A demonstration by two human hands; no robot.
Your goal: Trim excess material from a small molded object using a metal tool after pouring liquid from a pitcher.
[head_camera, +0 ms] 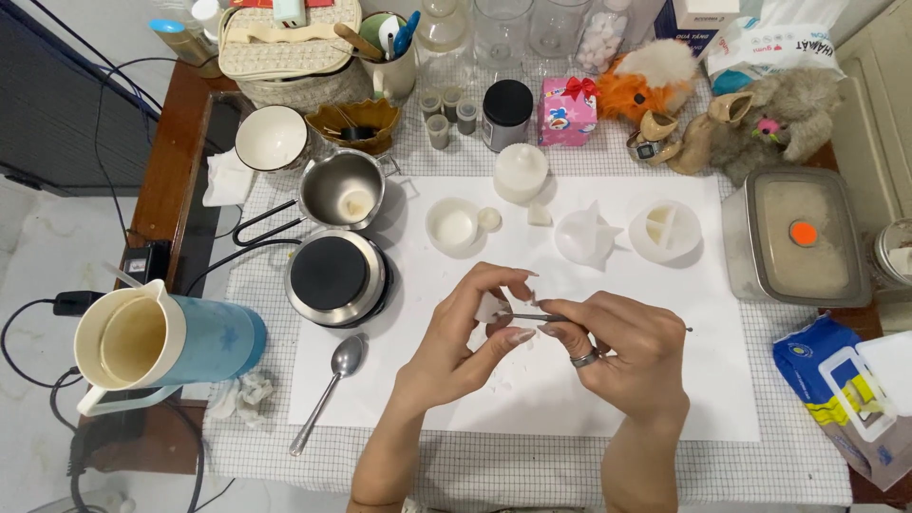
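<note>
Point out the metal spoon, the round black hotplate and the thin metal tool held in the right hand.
metal spoon (348, 355), head view, on its bowl.
round black hotplate (329, 273), head view, centre of the black top.
thin metal tool (532, 317), head view, bare shaft between the hands.

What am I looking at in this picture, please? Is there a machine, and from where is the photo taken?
There is no machine. A person wears a camera on the head, so it looks down at their own two bare hands. The left hand pinches a small white piece. The right hand, wearing a ring, holds a thin metal tool against that piece. Below them lies a white sheet. Around it are a spoon, a small black hotplate, a metal pot, a blue-and-cream jug and white moulds.
</note>
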